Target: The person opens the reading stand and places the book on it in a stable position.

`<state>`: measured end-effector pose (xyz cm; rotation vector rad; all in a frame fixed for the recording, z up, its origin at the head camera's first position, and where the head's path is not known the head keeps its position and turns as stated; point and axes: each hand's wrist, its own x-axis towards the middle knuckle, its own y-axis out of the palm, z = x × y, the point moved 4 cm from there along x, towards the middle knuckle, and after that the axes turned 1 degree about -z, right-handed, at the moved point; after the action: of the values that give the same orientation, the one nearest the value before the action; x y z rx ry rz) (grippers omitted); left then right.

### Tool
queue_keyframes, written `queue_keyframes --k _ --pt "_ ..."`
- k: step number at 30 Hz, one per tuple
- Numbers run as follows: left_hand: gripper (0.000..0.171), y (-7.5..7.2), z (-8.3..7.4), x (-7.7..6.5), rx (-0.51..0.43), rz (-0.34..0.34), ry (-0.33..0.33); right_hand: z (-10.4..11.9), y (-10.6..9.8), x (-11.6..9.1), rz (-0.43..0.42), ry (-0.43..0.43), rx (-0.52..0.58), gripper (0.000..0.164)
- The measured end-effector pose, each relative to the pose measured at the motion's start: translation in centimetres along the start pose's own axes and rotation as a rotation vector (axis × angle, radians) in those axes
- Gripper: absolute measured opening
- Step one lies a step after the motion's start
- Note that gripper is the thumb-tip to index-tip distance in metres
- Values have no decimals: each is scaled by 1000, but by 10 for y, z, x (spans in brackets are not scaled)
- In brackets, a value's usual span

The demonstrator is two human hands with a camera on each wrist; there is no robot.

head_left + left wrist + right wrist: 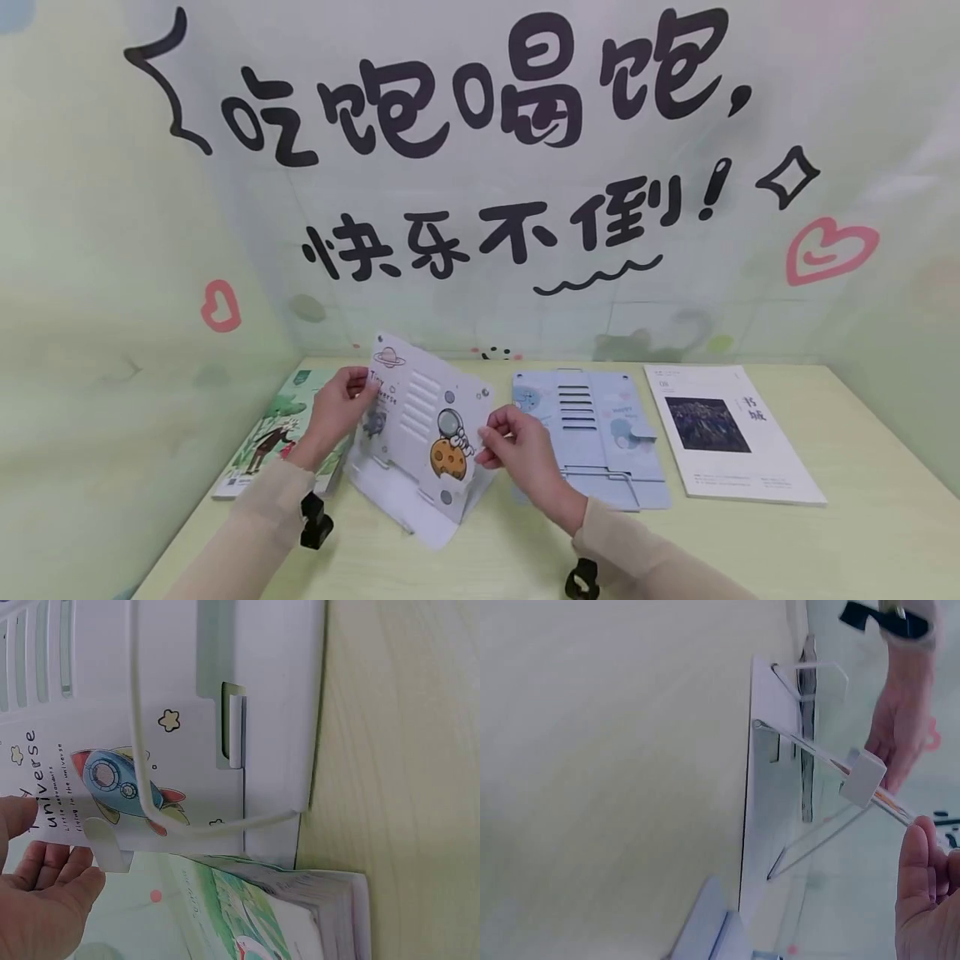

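Operator: Where is the white bookstand sitting?

Inspector: It is standing on the pale wood-grain table, left of centre, between the green illustrated book and the blue bookstand. Its smooth, flat base plate is lying on the tabletop. Its thin slotted panel is rising above the plate at a tilt, showing printed planets, a rocket and an astronaut.

Operator: What are the fingers doing?

Inspector: The left hand is pinching the panel's left edge, its thumb overlapping the printed face; a small rounded tab is projecting beside the fingers. The right hand is pinching the opposite edge between thumb and fingers. A blocky white tab is jutting from that side.

Operator: Which other shapes are showing?

Inspector: A slim bent rod with a rounded corner is crossing in front of the panel in the left wrist view. The blue bookstand is lying on the table, displaying parallel horizontal slots and an angular wire bracket. To its right, a rectangular white book is lying with its dark, square cover picture facing up.
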<state>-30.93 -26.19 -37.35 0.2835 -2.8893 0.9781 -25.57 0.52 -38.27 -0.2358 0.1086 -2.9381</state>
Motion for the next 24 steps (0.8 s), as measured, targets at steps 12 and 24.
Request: queue_keyframes --k 12,24 --pt "32 -9 17 -15 -78 -152 -72 -6 -16 44 -127 23 -122 6" --pt "30 -9 17 -26 -75 -221 -76 -8 -19 61 -146 55 -136 7"
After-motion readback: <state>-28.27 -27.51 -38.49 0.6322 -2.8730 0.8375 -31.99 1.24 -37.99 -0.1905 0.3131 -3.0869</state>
